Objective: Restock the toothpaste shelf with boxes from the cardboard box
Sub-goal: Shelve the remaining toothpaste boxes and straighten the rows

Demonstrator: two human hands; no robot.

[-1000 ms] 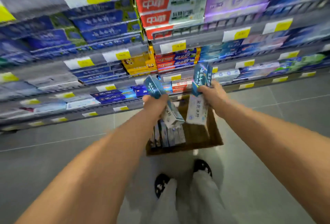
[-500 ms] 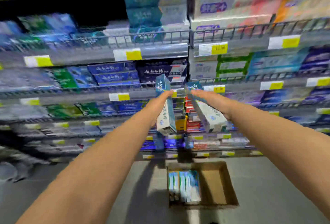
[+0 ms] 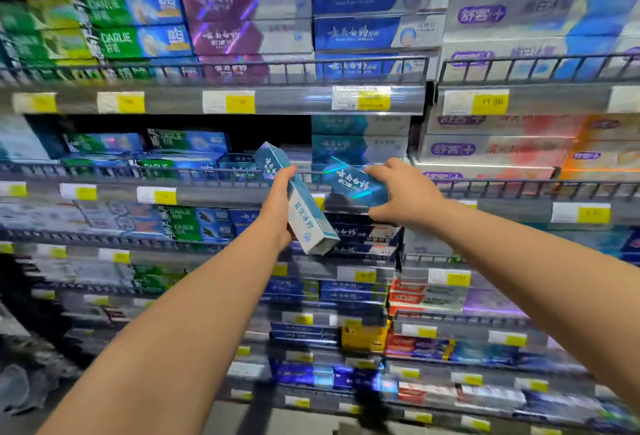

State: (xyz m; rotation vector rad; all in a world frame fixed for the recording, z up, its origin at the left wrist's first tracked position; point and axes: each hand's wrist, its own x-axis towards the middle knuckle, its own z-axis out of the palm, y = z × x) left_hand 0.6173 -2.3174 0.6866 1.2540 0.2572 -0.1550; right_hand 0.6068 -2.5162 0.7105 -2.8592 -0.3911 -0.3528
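Placement step in hand. My left hand (image 3: 277, 206) keeps its grip clamped on a tilted teal box (image 3: 296, 199); my right hand (image 3: 398, 192) clamps a second box (image 3: 353, 185) at the shelf rail (image 3: 485, 188), 12 o'clock. Next, I judge: slide it over the rail.

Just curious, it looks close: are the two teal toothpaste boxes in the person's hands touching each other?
Apart. The head view shows dark shelf and rail between the left hand's box, which is tilted steeply, and the right hand's box, which lies flatter over the shelf rail.
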